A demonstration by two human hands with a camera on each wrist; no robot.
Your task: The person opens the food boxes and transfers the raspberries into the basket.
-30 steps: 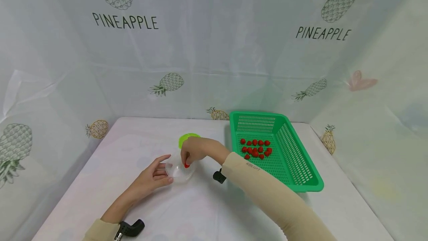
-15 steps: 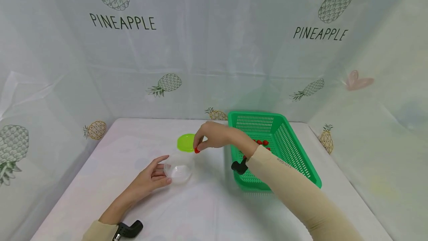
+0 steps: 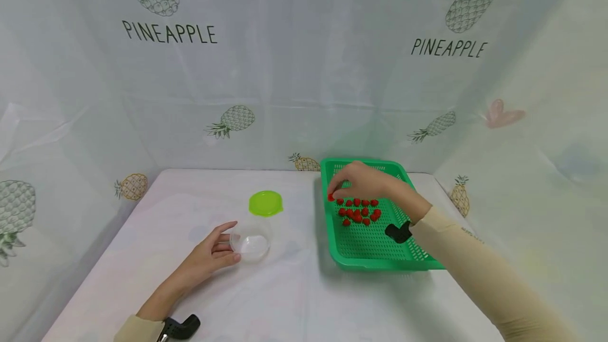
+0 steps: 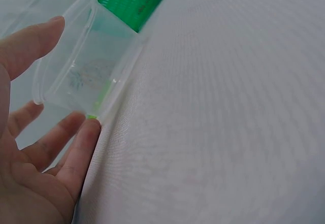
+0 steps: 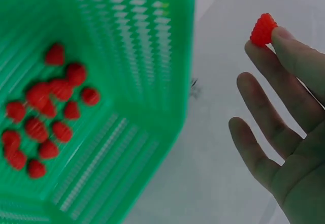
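Table [image 3: 294,300]: covered with a white cloth, walled on three sides by a pale curtain [image 3: 304,67] printed with pineapples.

Basket [image 3: 404,255]: green plastic, slotted, standing on the right part of the table. A cluster of red berries [image 3: 358,211] lies on its floor, toward the far end.

Right hand [image 3: 361,179]: held over the basket's far left corner, its fingertips pinching one red berry [image 5: 263,29] at the basket's left rim; the other fingers hang loosely spread. The wrist view shows the berry held between the thumb and a fingertip, clear of the cluster in the basket.

Left hand [image 3: 211,252]: resting on the table well apart from the right hand, fingers straight and relaxed, thumb and fingertips touching the side of the cup.

Cup [image 3: 250,240]: clear plastic, upright on the table between the left hand and the basket.

Lid [image 3: 265,203]: bright green, round, lying flat just behind the cup.
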